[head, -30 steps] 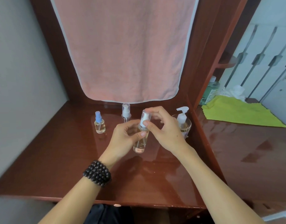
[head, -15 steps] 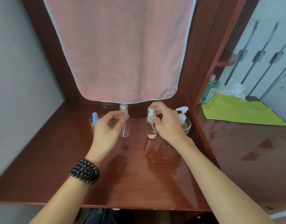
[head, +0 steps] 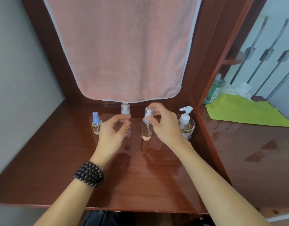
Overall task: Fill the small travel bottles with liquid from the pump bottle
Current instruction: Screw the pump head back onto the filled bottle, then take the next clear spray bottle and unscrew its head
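A person's two bare forearms reached forward over a glossy reddish-brown wooden desk [head: 62, 160], seen from above. Four bottles stood upright in a row near the back edge, below a pink towel [head: 124, 49] hanging down the rear panel.

From left to right: a short clear bottle with a blue spray top [head: 96, 123], holding a little liquid; a tall clear bottle [head: 126, 115] with a white sprayer under a clear cap, which looked empty; a second tall bottle [head: 146, 129] mostly full of pale amber liquid; and the pump bottle [head: 185, 120] with a white pump head, standing at the far right against the desk's side wall.

The left hand [head: 113, 132], with a dark beaded bracelet [head: 89, 173] on its wrist, curled its thumb and fingers around the middle of the empty tall bottle. Whether they pressed against it or only ringed it could not be told. The right hand [head: 163, 124] pinched the cap of the filled tall bottle between thumb and fingertips.

Beyond the side wall to the right lay a bright green cloth [head: 244, 111], with a green-tinted bottle [head: 214, 90] and crumpled white tissue [head: 240, 90] behind it.
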Tool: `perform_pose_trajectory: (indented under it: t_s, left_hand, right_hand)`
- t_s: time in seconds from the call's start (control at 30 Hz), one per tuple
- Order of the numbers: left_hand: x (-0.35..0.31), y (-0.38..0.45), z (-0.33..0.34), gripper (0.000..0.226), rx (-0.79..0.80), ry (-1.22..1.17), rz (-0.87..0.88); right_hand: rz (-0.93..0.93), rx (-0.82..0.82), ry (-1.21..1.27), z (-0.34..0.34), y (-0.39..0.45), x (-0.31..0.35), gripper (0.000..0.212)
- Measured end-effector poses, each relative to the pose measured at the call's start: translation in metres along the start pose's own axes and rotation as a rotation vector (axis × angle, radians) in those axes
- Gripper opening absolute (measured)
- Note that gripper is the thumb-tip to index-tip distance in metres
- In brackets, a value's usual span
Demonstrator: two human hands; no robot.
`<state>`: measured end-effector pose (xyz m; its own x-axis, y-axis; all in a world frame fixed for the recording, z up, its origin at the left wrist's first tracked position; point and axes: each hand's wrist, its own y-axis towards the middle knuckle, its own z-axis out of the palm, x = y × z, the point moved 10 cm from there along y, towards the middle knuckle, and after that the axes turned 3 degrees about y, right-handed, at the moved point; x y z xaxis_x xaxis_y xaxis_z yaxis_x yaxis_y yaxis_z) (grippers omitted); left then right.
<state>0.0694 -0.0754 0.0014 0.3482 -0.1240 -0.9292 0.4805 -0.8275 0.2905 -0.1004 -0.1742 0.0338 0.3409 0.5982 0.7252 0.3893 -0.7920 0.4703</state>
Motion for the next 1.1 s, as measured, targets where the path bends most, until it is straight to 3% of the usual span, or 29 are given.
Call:
perform_pose_trajectory:
  t_s: [0.27, 0.43, 0.63, 0.83, 0.97, 1.1]
  left_hand:
    - [-0.002, 0.002, -0.004, 0.022, -0.014, 0.009, 0.010]
    - [0.009, 0.003, -0.028, 0.019, -0.180, 0.131, -0.028]
    - [0.037, 0.017, 0.001, 0.071, -0.008, 0.474, -0.119]
    - [0.020, 0.024, 0.004, 0.029, -0.046, 0.564, -0.038]
    - [-0.025, 0.010, -0.006, 0.028, -0.107, 0.537, 0.092]
    - [-0.066, -0.010, 0.014, 0.032, 0.090, 0.519, 0.226]
  right_hand:
    - [-0.029, 0.022, 0.009, 0.001, -0.001, 0.002, 0.030]
    - [-0.065, 0.003, -0.021, -0.005, -0.005, 0.006, 0.037]
    - [-0.135, -0.125, -0.039, -0.024, -0.010, 0.024, 0.031]
    - [-0.136, -0.121, 0.001, -0.028, -0.015, 0.032, 0.028]
    - [-0.072, -0.112, 0.119, -0.032, -0.019, 0.033, 0.024]
    - [-0.014, -0.012, 0.248, -0.036, -0.026, 0.050, 0.027]
